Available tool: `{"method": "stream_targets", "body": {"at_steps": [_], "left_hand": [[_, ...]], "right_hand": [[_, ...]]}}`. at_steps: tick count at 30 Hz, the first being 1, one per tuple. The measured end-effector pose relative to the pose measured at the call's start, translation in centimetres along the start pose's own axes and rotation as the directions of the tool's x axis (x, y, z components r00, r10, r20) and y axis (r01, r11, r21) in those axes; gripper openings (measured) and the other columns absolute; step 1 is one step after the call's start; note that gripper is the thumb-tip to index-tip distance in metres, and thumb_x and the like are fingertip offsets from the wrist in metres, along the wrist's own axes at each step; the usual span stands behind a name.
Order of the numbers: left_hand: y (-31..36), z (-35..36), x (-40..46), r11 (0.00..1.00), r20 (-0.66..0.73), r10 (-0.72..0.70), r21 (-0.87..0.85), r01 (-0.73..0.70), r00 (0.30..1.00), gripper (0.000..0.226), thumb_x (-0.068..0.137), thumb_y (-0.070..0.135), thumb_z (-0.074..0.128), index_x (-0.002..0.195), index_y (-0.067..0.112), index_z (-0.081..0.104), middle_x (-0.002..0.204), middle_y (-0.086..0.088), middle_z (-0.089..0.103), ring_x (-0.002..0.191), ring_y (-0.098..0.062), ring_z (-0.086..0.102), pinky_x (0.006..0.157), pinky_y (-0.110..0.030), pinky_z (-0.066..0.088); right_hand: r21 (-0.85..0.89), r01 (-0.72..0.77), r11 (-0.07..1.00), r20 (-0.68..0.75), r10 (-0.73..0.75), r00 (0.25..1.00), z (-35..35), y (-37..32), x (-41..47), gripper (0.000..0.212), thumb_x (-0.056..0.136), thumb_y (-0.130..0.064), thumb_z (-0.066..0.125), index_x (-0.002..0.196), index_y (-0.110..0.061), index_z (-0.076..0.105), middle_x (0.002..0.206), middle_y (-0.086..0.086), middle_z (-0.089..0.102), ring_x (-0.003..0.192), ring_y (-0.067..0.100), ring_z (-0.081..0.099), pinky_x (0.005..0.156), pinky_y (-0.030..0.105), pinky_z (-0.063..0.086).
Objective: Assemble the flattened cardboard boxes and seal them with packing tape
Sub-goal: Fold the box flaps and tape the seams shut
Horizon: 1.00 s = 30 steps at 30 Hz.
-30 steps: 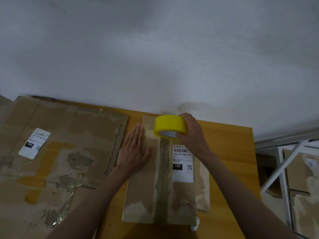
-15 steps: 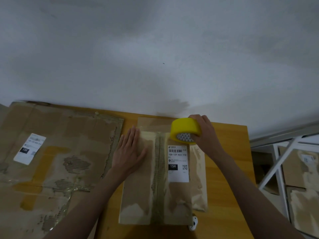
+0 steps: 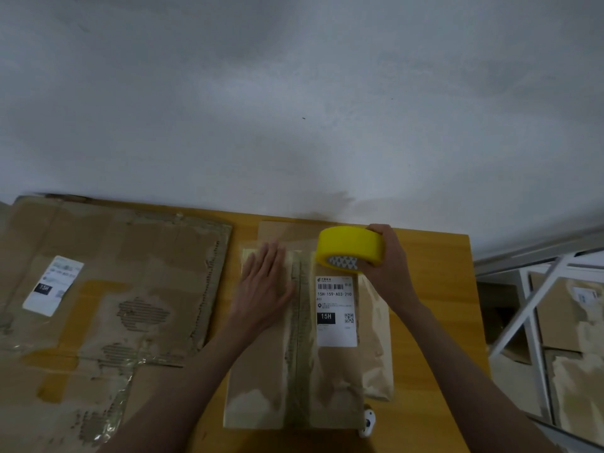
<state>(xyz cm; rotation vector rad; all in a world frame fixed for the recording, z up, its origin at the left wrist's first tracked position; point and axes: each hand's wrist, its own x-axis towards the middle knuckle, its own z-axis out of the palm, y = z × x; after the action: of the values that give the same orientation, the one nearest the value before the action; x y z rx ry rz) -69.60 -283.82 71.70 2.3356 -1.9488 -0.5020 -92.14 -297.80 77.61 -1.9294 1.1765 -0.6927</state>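
Brown box (image 3: 294,371) flat on the yellow tabletop (image 3: 431,289), white label (image 3: 336,310) on top. Left hand (image 3: 264,282) spread wide, fingers straight, pressing down on the box beside the middle seam. Right hand (image 3: 390,266) curled round the yellow tape roll (image 3: 351,248), held at the box's far end. Flat cardboard (image 3: 108,289) lying to the left.

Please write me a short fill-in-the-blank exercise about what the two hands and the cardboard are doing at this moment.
1. The right hand grips a roll of packing tape coloured ____.
2. The left hand lies ____ on the cardboard box, fingers straight.
3. The white shipping label on that box shows the large code ____ on a black patch.
4. The torn flattened cardboard lies to the ____ of the box.

Missing words: yellow; flat; 15H; left
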Motion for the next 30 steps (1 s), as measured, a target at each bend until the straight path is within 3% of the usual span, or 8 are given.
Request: {"method": "stream_targets", "body": {"at_steps": [5,9,12,16,22,25,30], "left_hand": [[2.4,0.8,1.0,0.996,-0.017,0.038,-0.076,-0.04,0.999,0.076,0.101,0.06,0.024,0.157,0.022,-0.011,0.164,0.001,-0.018,0.151,-0.012,-0.021,0.125,-0.036,-0.005],[2.7,1.3,1.1,0.996,-0.041,0.037,-0.084,-0.04,0.998,0.079,0.101,0.06,0.026,0.159,0.019,-0.008,0.166,0.0,-0.017,0.152,-0.014,-0.019,0.125,-0.035,-0.005],[2.5,1.7,1.0,0.996,-0.053,0.048,-0.074,-0.052,0.997,0.081,0.1,0.063,0.027,0.159,0.019,-0.009,0.166,0.0,-0.017,0.152,-0.015,-0.018,0.125,-0.036,-0.005],[2.3,2.1,1.1,0.997,-0.081,0.046,-0.06,-0.051,0.996,0.083,0.098,0.068,0.021,0.16,0.018,-0.001,0.167,-0.001,-0.01,0.153,-0.016,-0.011,0.125,-0.037,0.0],[2.1,2.7,1.3,0.998,-0.089,0.04,-0.043,-0.044,0.995,0.084,0.096,0.072,0.016,0.16,0.02,-0.001,0.168,0.0,-0.009,0.154,-0.017,-0.009,0.124,-0.04,0.003],[2.6,2.8,1.4,0.999,-0.073,0.018,-0.035,-0.02,0.997,0.084,0.094,0.075,0.015,0.16,0.025,0.001,0.167,0.0,-0.01,0.154,-0.021,-0.009,0.124,-0.046,0.006],[4.3,2.4,1.9,0.999,-0.002,-0.051,-0.014,0.051,0.999,0.095,0.084,0.086,0.009,0.159,0.03,-0.004,0.165,-0.003,-0.021,0.151,-0.031,-0.021,0.121,-0.055,-0.007]], "right_hand": [[0.078,-0.067,0.995,-0.013,0.068,0.998,0.7,0.2,-0.4,0.054,0.078,0.005,0.073,0.122,-0.014,0.049,0.113,0.002,0.053,0.099,0.02,0.053,0.071,0.032,0.045],[0.144,-0.123,0.982,-0.042,0.13,0.991,1.3,0.1,-0.9,0.049,0.083,0.002,0.071,0.116,-0.023,0.045,0.101,-0.01,0.052,0.089,0.006,0.055,0.063,0.026,0.046],[0.151,-0.139,0.979,-0.066,0.15,0.987,1.1,0.2,-0.7,0.044,0.083,0.008,0.066,0.112,-0.02,0.048,0.097,-0.004,0.055,0.086,0.013,0.055,0.061,0.031,0.046],[0.071,-0.05,0.996,-0.047,0.054,0.997,-0.7,0.2,0.3,0.03,0.076,0.006,0.054,0.103,-0.009,0.052,0.096,0.007,0.056,0.085,0.022,0.054,0.061,0.027,0.041],[-0.212,-0.097,0.972,-0.067,0.085,0.994,-4.9,3.7,-0.3,0.053,0.072,0.018,0.052,0.114,-0.015,0.053,0.111,0.009,0.05,0.099,0.027,0.047,0.063,0.026,0.035],[-0.185,-0.129,0.974,-0.063,0.119,0.991,-4.4,4.0,-0.8,0.055,0.071,0.019,0.048,0.115,-0.014,0.052,0.114,0.009,0.049,0.102,0.028,0.045,0.068,0.034,0.039],[-0.182,-0.114,0.977,-0.043,0.108,0.993,-4.1,4.5,-0.3,0.057,0.071,0.02,0.045,0.116,-0.013,0.052,0.113,0.006,0.046,0.101,0.028,0.043,0.071,0.034,0.035]]}}
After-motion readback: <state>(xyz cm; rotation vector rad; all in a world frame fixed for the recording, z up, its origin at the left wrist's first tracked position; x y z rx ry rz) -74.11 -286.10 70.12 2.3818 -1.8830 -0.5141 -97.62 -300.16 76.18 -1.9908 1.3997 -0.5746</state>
